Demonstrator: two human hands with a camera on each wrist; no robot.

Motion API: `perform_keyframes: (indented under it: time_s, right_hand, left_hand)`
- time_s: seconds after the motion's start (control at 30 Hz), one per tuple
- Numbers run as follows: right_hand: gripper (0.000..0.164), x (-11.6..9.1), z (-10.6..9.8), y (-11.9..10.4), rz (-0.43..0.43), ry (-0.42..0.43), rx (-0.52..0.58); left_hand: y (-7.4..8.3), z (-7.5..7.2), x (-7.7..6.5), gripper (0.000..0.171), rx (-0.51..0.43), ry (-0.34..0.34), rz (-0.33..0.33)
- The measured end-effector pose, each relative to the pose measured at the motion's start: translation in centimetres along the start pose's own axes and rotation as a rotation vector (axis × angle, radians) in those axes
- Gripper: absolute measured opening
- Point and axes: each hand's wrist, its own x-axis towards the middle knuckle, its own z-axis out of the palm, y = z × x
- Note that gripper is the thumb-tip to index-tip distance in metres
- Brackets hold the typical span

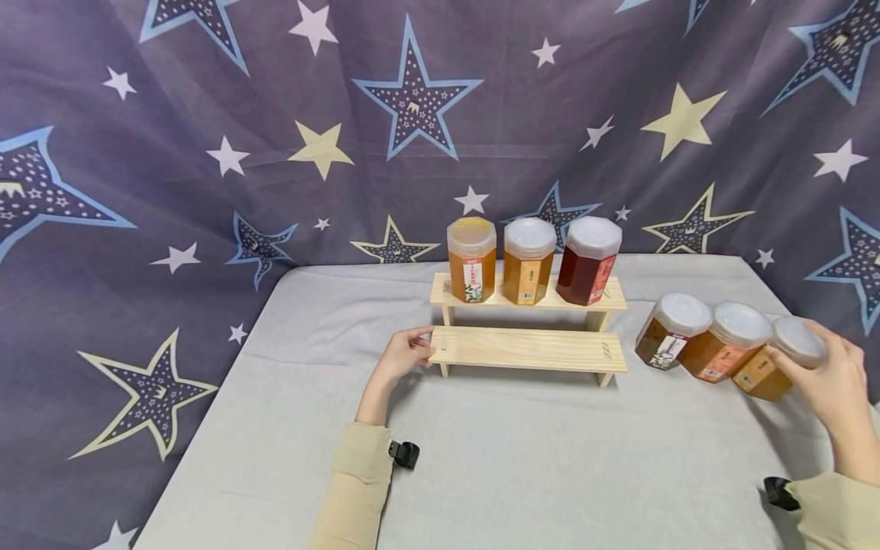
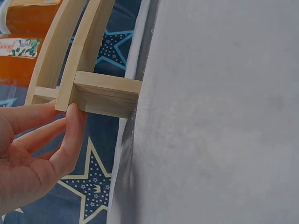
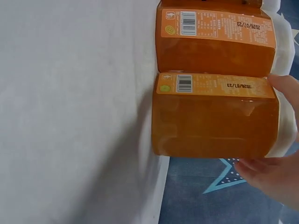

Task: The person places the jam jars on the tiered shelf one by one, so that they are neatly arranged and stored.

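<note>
Rightmost amber jar (image 1: 759,376): my right hand (image 1: 835,374) grips its lid (image 1: 800,341) (near the cloth's (image 1: 550,466) right edge); my left hand (image 1: 404,353) pinches the two-tier wooden stand's (image 1: 529,347) left edge.

The wrist views are dimmer than the bright head view.

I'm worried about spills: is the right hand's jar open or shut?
Shut: in the head view, a white lid caps the jar gripped by the right hand.
</note>
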Motion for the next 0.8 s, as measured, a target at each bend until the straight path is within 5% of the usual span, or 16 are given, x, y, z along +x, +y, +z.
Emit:
perform_keyframes:
  time_s: [0.27, 0.33, 0.43, 0.63, 0.8]
  right_hand:
    - [0.072, 3.9, 3.8, 9.5, 0.015, 0.098, -0.015]
    - [0.073, 4.3, 4.0, 10.4, 0.012, 0.118, -0.006]
    - [0.071, 3.5, 3.4, 8.6, 0.034, 0.17, 0.014]
    - [0.06, 0.5, 1.3, 1.4, 0.077, 0.244, 0.052]
    - [0.061, -0.5, 1.1, 0.0, 0.111, 0.276, 0.058]
  left_hand:
    - [0.1, 0.1, 0.0, 0.042, 0.004, -0.006, 0.002]
    - [0.0, 0.0, 0.0, 0.042, 0.009, -0.004, 0.004]
    - [-0.1, 0.0, 0.0, 0.042, 0.006, -0.002, 0.0]
    - [-0.3, 0.0, 0.1, 0.043, 0.005, -0.001, -0.009]
    - [-0.4, 0.0, 0.3, 0.043, -0.01, -0.01, -0.016]
